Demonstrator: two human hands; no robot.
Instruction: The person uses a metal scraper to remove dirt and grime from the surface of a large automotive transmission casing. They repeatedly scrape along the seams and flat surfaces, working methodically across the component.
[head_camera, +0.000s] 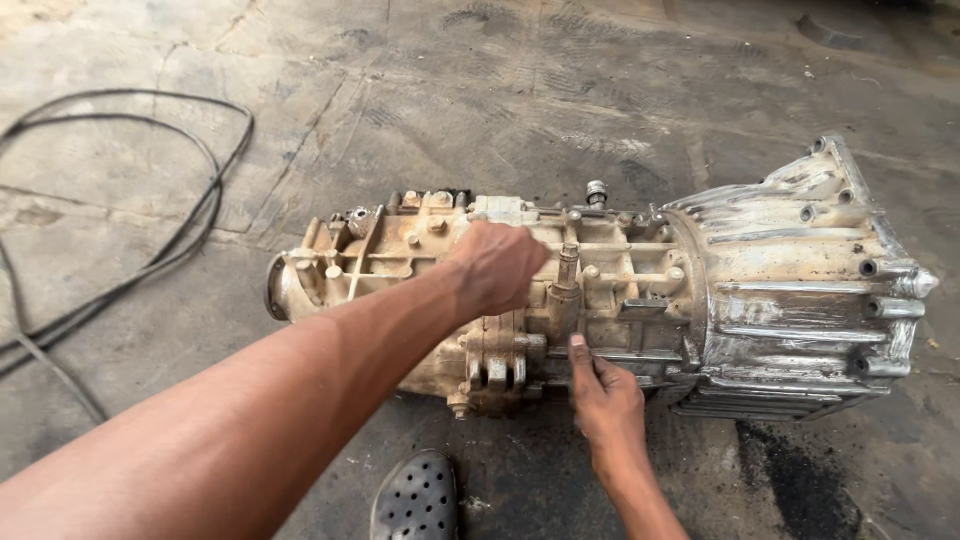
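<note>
My left hand (497, 265) curls over the top middle of the dirty gearbox (600, 300); what it grips, I cannot tell. My right hand (603, 392) pinches its near side. It lies whole on the concrete floor (500, 90).

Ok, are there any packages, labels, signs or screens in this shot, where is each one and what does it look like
None in view: no package, label, sign or screen shows.
What is there: a grimy tan and silver metal gearbox lying on the stained concrete floor.
The left hand rests on its top, the right hand touches its near side.
A black cable loops at the left.
</note>
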